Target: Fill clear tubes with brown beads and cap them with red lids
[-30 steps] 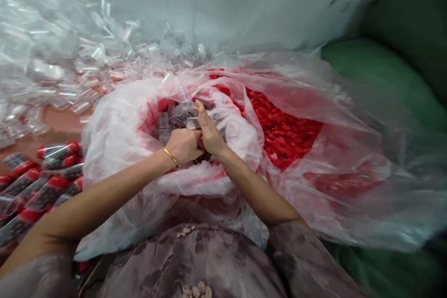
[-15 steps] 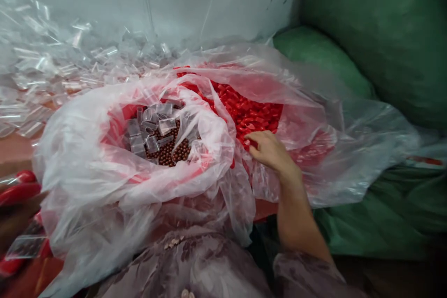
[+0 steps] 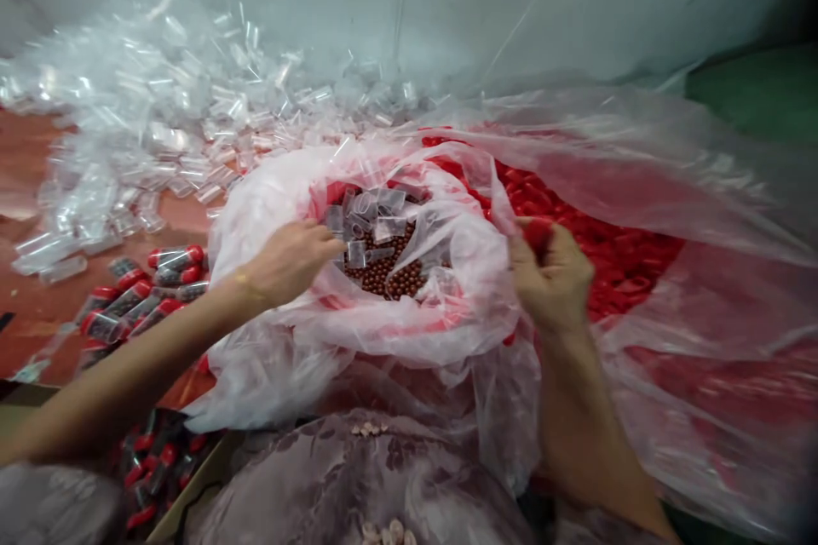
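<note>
My left hand (image 3: pixel 297 260) is over the left rim of a white plastic bag (image 3: pixel 274 358) with its fingers curled together. Its fingertips meet the edge of a cluster of clear plastic tubes (image 3: pixel 388 227); what they grip, if anything, I cannot make out. The tubes lie on small brown beads (image 3: pixel 389 277) inside this bag. On the bag's right side, my right hand (image 3: pixel 555 272) is closed, with a red plastic cap (image 3: pixel 535 232) between thumb and fingers. Just beyond it, many red caps (image 3: pixel 626 272) fill a second clear plastic bag (image 3: pixel 722 213).
A big heap of clear tubes (image 3: pixel 185 119) covers the back left of the red table (image 3: pixel 25 298). Filled tubes with red caps (image 3: pixel 137 302) lie at the left. More of them are in a box (image 3: pixel 188 490) below the table edge. Green sacking (image 3: pixel 760 102) stands far right.
My right hand has risen from the red caps to the white bag's edge, now holding one. The left hand has come from the far left to the tubes. The view has swung left.
</note>
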Demonstrator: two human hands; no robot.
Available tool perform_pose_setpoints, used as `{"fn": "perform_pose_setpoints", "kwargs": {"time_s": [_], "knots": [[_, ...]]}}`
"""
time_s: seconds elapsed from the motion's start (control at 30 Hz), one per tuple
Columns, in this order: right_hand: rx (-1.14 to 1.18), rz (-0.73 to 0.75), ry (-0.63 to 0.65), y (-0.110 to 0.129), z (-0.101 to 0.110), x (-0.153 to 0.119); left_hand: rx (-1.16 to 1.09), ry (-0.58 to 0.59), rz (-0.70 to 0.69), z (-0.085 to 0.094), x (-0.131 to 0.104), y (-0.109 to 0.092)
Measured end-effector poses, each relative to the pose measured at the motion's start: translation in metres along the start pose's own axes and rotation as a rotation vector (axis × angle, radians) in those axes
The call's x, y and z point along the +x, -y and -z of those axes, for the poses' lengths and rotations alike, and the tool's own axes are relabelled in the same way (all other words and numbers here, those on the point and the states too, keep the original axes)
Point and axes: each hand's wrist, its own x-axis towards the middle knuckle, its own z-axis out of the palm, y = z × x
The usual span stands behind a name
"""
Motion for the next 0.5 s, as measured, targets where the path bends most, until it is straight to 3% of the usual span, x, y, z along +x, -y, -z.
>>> {"fn": "perform_pose_setpoints", "kwargs": {"time_s": [0.07,0.17,0.27,0.37,0.5], "knots": [[0.087,0.080,0.015,0.024,-0.026,-0.003,0.048,0.110,-0.121,-0.015,0.039,-0.015],[0.200,0.050,0.040,0.034,-0.053,-0.006,0.111,0.206,-0.220,-0.033,0.072,-0.027],[0.305,-0.048,0.144,0.026,-0.063,-0.006,0.183,0.297,-0.242,-0.045,0.084,-0.025],[0.335,-0.051,0.226,0.021,-0.063,-0.006,0.227,0.364,-0.295,-0.052,0.089,-0.017],[0.382,-0.070,0.272,0.023,-0.061,-0.006,0.129,0.435,-0.316,-0.060,0.093,-0.020]]}}
